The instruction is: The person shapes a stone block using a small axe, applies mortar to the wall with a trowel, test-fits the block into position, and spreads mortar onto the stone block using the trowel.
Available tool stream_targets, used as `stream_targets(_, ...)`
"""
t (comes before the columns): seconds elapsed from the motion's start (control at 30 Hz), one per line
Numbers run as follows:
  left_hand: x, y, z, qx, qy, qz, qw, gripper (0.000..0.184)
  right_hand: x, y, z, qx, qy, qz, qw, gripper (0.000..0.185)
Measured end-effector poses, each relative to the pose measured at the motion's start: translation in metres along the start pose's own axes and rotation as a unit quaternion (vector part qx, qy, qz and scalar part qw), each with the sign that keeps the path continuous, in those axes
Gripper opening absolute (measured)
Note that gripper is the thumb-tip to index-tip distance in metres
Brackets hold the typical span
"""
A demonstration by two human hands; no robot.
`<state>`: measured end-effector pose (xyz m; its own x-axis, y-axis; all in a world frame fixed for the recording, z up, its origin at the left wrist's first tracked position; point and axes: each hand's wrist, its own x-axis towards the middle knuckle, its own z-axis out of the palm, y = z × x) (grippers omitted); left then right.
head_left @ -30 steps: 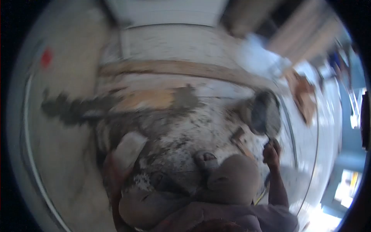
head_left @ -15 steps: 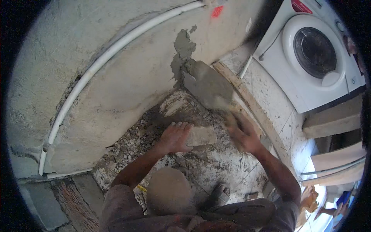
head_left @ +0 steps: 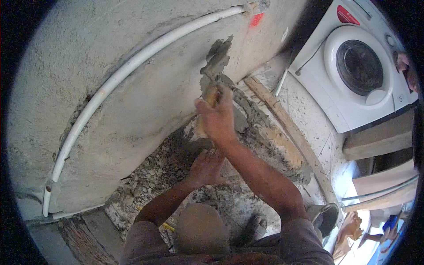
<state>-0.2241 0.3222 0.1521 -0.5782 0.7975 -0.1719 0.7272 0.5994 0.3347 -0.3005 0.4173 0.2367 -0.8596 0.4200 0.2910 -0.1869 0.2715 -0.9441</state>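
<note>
My right hand [head_left: 217,118] is closed around a yellowish-brown handle [head_left: 213,96], low against the wall beside grey mortar [head_left: 217,59] stuck on it. The rest of that tool is mostly hidden by the hand. Just below my right wrist, my left hand [head_left: 206,168] grips the end of a pale block [head_left: 230,171], which is largely covered by the forearm. More wet mortar [head_left: 252,108] runs in a strip from the wall corner along the floor, towards the right.
A white pipe [head_left: 117,77] curves along the wall. Broken rubble [head_left: 152,165] lies at its foot. To the right are a wooden board [head_left: 289,128], a white washing machine [head_left: 333,75] and a bucket [head_left: 326,218]. Another person's hand [head_left: 388,234] shows at the lower right.
The view has swung towards the wall corner. My right hand has left the bucket and moved up to the wall. A strip of mortar now lies along the floor. My left hand stays by the block.
</note>
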Motion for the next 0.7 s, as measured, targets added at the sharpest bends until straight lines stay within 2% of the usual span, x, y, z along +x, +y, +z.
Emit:
stream_targets(0.03, -0.002, 0.001, -0.001, 0.008, 0.04, 0.001, 0.999, 0.089, 0.001, -0.005, 0.01, 0.0, 0.0, 0.0, 1.0, 0.044)
stream_targets(0.13, 0.001, -0.005, 0.0, -0.067, 0.016, 0.019, 0.997, 0.089, 0.001, -0.024, 0.022, -0.041, -0.045, -0.051, 0.997, 0.049)
stream_targets(0.2, 0.004, -0.01, 0.003, -0.14, -0.009, 0.038, 0.989, 0.088, -0.01, -0.024, 0.021, -0.162, -0.068, -0.163, 0.971, 0.056)
stream_targets(0.23, 0.006, -0.012, 0.005, -0.177, -0.022, 0.048, 0.983, 0.088, -0.019, -0.021, 0.013, -0.163, -0.066, -0.162, 0.971, 0.056)
stream_targets(0.27, 0.007, -0.018, 0.022, -0.176, -0.022, 0.049, 0.983, 0.088, -0.03, -0.015, 0.001, -0.094, -0.087, -0.13, 0.983, 0.06)
stream_targets(0.3, 0.007, -0.023, 0.052, -0.229, 0.013, 0.036, 0.973, 0.084, -0.036, -0.01, -0.007, -0.024, -0.111, -0.095, 0.989, 0.065)
stream_targets(0.33, 0.007, -0.025, 0.069, -0.282, 0.049, 0.022, 0.958, 0.08, -0.039, -0.009, -0.009, -0.025, -0.112, -0.094, 0.989, 0.065)
stream_targets(0.37, 0.006, -0.021, 0.054, -0.283, 0.049, 0.022, 0.958, 0.08, -0.04, -0.008, -0.012, 0.001, -0.09, -0.071, 0.993, 0.066)
stream_targets(0.4, 0.001, -0.012, 0.024, -0.214, 0.046, 0.019, 0.976, 0.077, -0.042, -0.008, -0.013, 0.028, -0.068, -0.047, 0.996, 0.067)
stream_targets(0.43, -0.001, -0.007, 0.007, -0.14, 0.042, 0.017, 0.989, 0.073, -0.035, -0.008, -0.009, 0.029, -0.066, -0.045, 0.996, 0.067)
stream_targets(0.47, 0.001, -0.007, 0.011, -0.138, 0.042, 0.017, 0.989, 0.073, -0.019, -0.007, 0.0, 0.003, -0.04, -0.053, 0.998, 0.066)
stream_targets(0.53, 0.007, -0.01, 0.023, 0.029, -0.013, 0.027, 0.999, 0.086, -0.006, -0.002, 0.025, -0.022, -0.012, -0.061, 0.998, 0.065)
stream_targets(0.57, 0.008, -0.01, 0.021, 0.031, -0.012, 0.028, 0.999, 0.086, -0.005, 0.005, 0.047, -0.116, -0.02, -0.155, 0.981, 0.065)
stream_targets(0.6, 0.007, -0.011, 0.019, -0.119, -0.03, 0.016, 0.992, 0.087, -0.005, 0.006, 0.057, -0.208, -0.028, -0.244, 0.947, 0.065)
stream_targets(0.63, 0.005, -0.012, 0.018, -0.267, -0.05, 0.004, 0.963, 0.089, -0.014, 0.009, 0.055, -0.208, -0.027, -0.241, 0.948, 0.065)
stream_targets(0.67, 0.004, -0.017, 0.035, -0.266, -0.052, 0.004, 0.963, 0.089, -0.029, 0.004, 0.049, -0.181, -0.06, -0.234, 0.953, 0.063)
stream_targets(0.7, 0.006, -0.026, 0.063, -0.114, 0.082, 0.049, 0.989, 0.088, -0.041, -0.001, 0.042, -0.154, -0.094, -0.231, 0.956, 0.062)
